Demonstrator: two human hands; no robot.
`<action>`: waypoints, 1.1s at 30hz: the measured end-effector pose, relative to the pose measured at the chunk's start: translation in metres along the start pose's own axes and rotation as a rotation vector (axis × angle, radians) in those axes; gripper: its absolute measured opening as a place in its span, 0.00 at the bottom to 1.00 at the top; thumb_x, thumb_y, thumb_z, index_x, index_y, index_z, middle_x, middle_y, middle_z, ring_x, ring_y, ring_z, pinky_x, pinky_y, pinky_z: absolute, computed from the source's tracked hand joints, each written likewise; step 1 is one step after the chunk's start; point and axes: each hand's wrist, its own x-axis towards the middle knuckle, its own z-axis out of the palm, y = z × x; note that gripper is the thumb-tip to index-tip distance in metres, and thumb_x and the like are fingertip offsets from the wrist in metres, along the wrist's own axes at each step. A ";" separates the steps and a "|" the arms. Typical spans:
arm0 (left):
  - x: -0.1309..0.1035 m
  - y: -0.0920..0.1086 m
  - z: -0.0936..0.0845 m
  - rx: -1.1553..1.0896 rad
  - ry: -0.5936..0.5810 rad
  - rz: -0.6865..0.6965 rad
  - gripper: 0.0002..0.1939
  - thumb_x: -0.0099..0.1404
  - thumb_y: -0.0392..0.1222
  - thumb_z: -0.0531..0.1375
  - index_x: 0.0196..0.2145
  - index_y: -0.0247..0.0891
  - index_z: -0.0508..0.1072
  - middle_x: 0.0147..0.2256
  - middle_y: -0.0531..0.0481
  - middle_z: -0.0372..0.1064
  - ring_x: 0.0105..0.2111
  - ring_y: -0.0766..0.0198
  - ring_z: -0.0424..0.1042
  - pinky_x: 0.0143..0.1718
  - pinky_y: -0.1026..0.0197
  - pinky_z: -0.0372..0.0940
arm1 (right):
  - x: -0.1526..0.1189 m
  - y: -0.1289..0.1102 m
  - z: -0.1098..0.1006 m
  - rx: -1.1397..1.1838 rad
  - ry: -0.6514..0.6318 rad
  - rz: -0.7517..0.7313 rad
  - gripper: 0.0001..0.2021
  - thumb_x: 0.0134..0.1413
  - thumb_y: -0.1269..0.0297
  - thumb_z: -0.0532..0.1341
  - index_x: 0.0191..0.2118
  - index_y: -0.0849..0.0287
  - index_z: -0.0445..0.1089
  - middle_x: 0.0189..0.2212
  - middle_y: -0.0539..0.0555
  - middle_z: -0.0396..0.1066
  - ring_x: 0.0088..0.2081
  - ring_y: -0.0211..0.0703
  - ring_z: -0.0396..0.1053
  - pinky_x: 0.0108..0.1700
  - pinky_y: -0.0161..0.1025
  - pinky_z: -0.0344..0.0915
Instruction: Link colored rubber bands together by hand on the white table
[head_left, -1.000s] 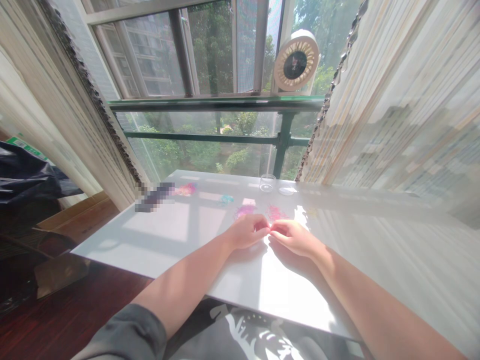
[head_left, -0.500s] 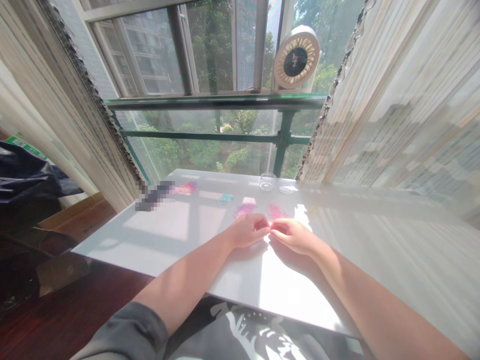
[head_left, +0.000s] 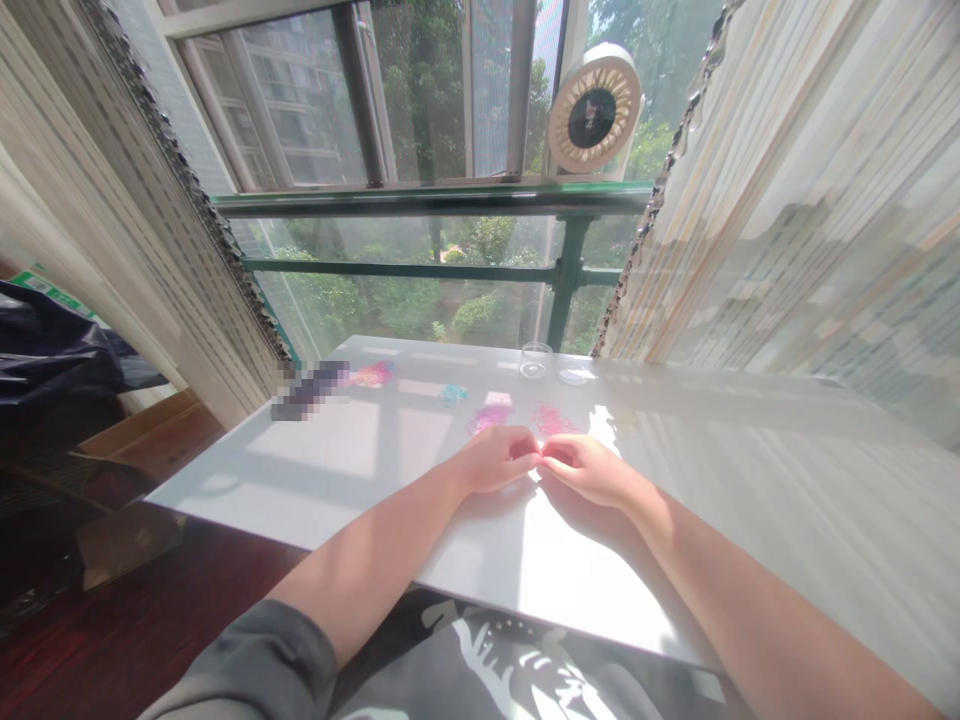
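Note:
My left hand (head_left: 496,460) and my right hand (head_left: 583,467) meet fingertip to fingertip over the white table (head_left: 300,480). Both are closed in a pinch; whatever lies between the fingertips is too small to make out. Just beyond the left hand is a loose pile of small purple pieces (head_left: 490,417). A similar pile of pinkish-red pieces (head_left: 552,419) lies behind the right hand. Farther left are a small turquoise pile (head_left: 453,395) and a mixed pink and orange pile (head_left: 373,374).
A clear round container (head_left: 535,362) stands at the table's back edge, beside a flat round lid (head_left: 574,376). A blurred dark object (head_left: 311,390) lies at the back left. A white fan (head_left: 595,112) is by the window above the green railing (head_left: 435,204). Curtains hang at both sides.

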 end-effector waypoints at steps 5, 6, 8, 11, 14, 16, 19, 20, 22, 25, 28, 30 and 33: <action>-0.001 0.000 0.000 -0.011 -0.013 -0.003 0.10 0.60 0.45 0.55 0.31 0.37 0.72 0.27 0.53 0.70 0.28 0.67 0.66 0.28 0.66 0.60 | -0.001 -0.001 0.000 0.003 -0.005 0.004 0.11 0.55 0.59 0.53 0.28 0.56 0.69 0.24 0.48 0.68 0.26 0.38 0.61 0.30 0.35 0.58; -0.001 0.000 0.000 -0.011 -0.014 -0.003 0.09 0.60 0.44 0.55 0.31 0.37 0.72 0.27 0.53 0.70 0.28 0.67 0.66 0.28 0.66 0.60 | -0.001 -0.001 0.000 0.005 -0.008 0.003 0.11 0.55 0.59 0.53 0.28 0.57 0.69 0.24 0.48 0.68 0.26 0.38 0.61 0.31 0.35 0.58; -0.001 -0.001 0.001 -0.009 -0.015 -0.004 0.09 0.60 0.45 0.55 0.31 0.37 0.72 0.27 0.53 0.70 0.27 0.67 0.66 0.28 0.66 0.59 | -0.001 -0.002 -0.001 0.011 -0.011 0.002 0.11 0.55 0.59 0.52 0.28 0.57 0.68 0.24 0.48 0.67 0.27 0.38 0.61 0.31 0.35 0.58; -0.001 -0.001 0.001 -0.003 -0.017 -0.008 0.10 0.60 0.45 0.55 0.31 0.37 0.72 0.28 0.53 0.71 0.28 0.67 0.66 0.29 0.66 0.60 | -0.001 -0.003 -0.001 0.022 -0.014 0.004 0.12 0.54 0.58 0.52 0.28 0.57 0.68 0.24 0.48 0.67 0.26 0.38 0.61 0.30 0.35 0.57; -0.001 -0.001 0.001 -0.002 -0.016 -0.018 0.10 0.60 0.45 0.55 0.31 0.37 0.72 0.28 0.52 0.71 0.29 0.66 0.67 0.29 0.65 0.60 | -0.001 -0.003 -0.001 0.019 -0.012 0.007 0.12 0.54 0.58 0.52 0.27 0.57 0.68 0.23 0.48 0.66 0.26 0.38 0.60 0.29 0.35 0.57; -0.002 -0.001 0.001 -0.003 -0.014 -0.023 0.10 0.60 0.45 0.55 0.31 0.37 0.72 0.28 0.52 0.70 0.29 0.66 0.67 0.28 0.65 0.60 | -0.001 -0.002 -0.001 0.008 -0.009 0.008 0.12 0.54 0.58 0.53 0.27 0.57 0.68 0.23 0.48 0.65 0.26 0.37 0.60 0.29 0.35 0.56; -0.002 -0.002 0.001 -0.006 -0.015 -0.020 0.10 0.60 0.45 0.55 0.30 0.38 0.72 0.28 0.53 0.70 0.29 0.67 0.67 0.28 0.66 0.59 | 0.000 -0.001 0.000 -0.001 -0.010 0.010 0.11 0.54 0.59 0.53 0.28 0.57 0.69 0.23 0.48 0.66 0.25 0.37 0.59 0.28 0.34 0.56; -0.002 -0.002 0.001 -0.006 -0.015 -0.020 0.09 0.60 0.45 0.55 0.30 0.38 0.72 0.28 0.53 0.70 0.28 0.67 0.67 0.28 0.66 0.59 | 0.000 -0.001 0.000 -0.002 -0.013 0.010 0.11 0.54 0.59 0.53 0.28 0.57 0.69 0.23 0.48 0.66 0.26 0.37 0.60 0.28 0.34 0.56; -0.001 -0.002 0.002 -0.004 -0.016 -0.018 0.10 0.60 0.45 0.55 0.30 0.38 0.72 0.28 0.53 0.70 0.28 0.67 0.67 0.28 0.66 0.59 | 0.000 -0.001 0.000 -0.002 -0.015 0.009 0.11 0.55 0.59 0.53 0.28 0.56 0.69 0.23 0.48 0.67 0.26 0.37 0.60 0.29 0.34 0.56; -0.001 -0.002 0.002 0.001 -0.017 -0.014 0.10 0.60 0.46 0.55 0.30 0.38 0.72 0.28 0.53 0.70 0.28 0.67 0.66 0.28 0.66 0.59 | -0.001 -0.001 -0.001 0.001 -0.017 0.008 0.11 0.55 0.60 0.53 0.29 0.56 0.70 0.24 0.48 0.67 0.26 0.38 0.61 0.29 0.35 0.56; -0.001 -0.001 0.001 0.008 -0.025 -0.014 0.10 0.60 0.46 0.55 0.30 0.38 0.72 0.28 0.53 0.70 0.28 0.67 0.66 0.28 0.66 0.59 | -0.002 -0.002 -0.002 0.002 -0.020 0.013 0.11 0.55 0.59 0.53 0.30 0.56 0.70 0.24 0.48 0.68 0.27 0.38 0.61 0.30 0.35 0.57; -0.001 0.000 0.000 0.009 -0.032 -0.016 0.10 0.60 0.45 0.55 0.30 0.38 0.72 0.28 0.53 0.70 0.28 0.67 0.66 0.28 0.66 0.59 | -0.002 -0.002 -0.002 0.006 -0.022 0.015 0.11 0.55 0.59 0.53 0.30 0.56 0.71 0.24 0.48 0.68 0.27 0.38 0.61 0.30 0.35 0.57; -0.001 0.000 0.000 0.011 -0.037 -0.020 0.10 0.61 0.45 0.55 0.30 0.38 0.72 0.28 0.53 0.71 0.28 0.67 0.66 0.28 0.66 0.59 | -0.002 -0.003 -0.002 0.013 -0.021 0.015 0.12 0.55 0.59 0.53 0.30 0.56 0.71 0.25 0.49 0.69 0.27 0.38 0.62 0.31 0.35 0.58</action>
